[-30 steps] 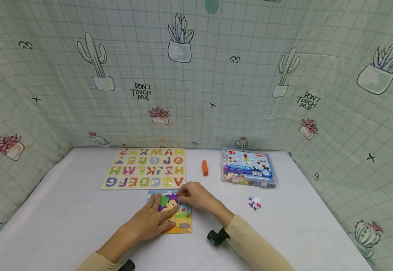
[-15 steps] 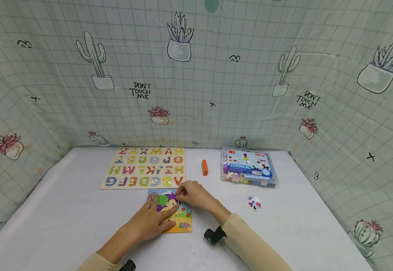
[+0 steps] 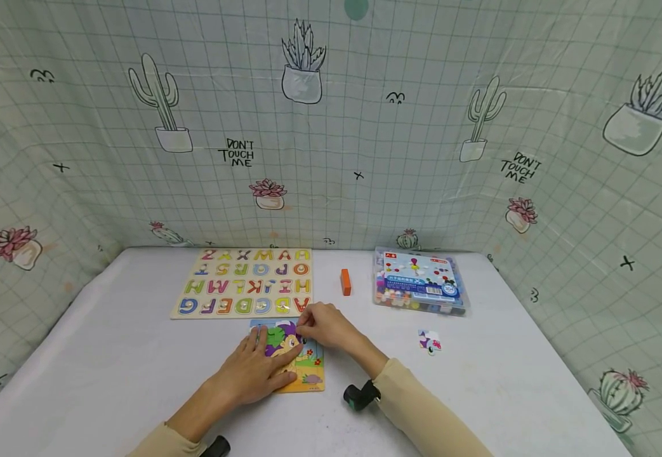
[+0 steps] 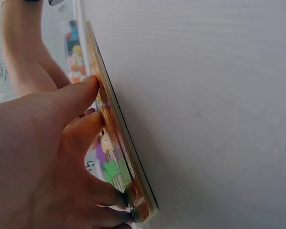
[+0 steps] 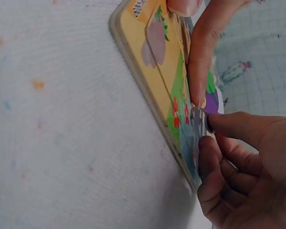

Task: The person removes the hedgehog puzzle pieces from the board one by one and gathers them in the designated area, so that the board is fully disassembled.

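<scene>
Blue-topped puzzle (image 3: 309, 363) partly hides under the left hand (image 3: 256, 369).

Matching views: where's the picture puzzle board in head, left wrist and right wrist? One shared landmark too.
Head: picture puzzle board at lower centre, partly under the left hand.
Left wrist: left of centre, near edge-on.
Right wrist: slanting from top centre down towards middle.
Shared landmark: left hand.

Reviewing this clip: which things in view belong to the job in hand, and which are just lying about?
In the job:
puzzle
left hand, resting on it
right hand, fingers at its far right part
loose piece, probably

Just lying about, it seems:
letter board
orange block
box
</scene>
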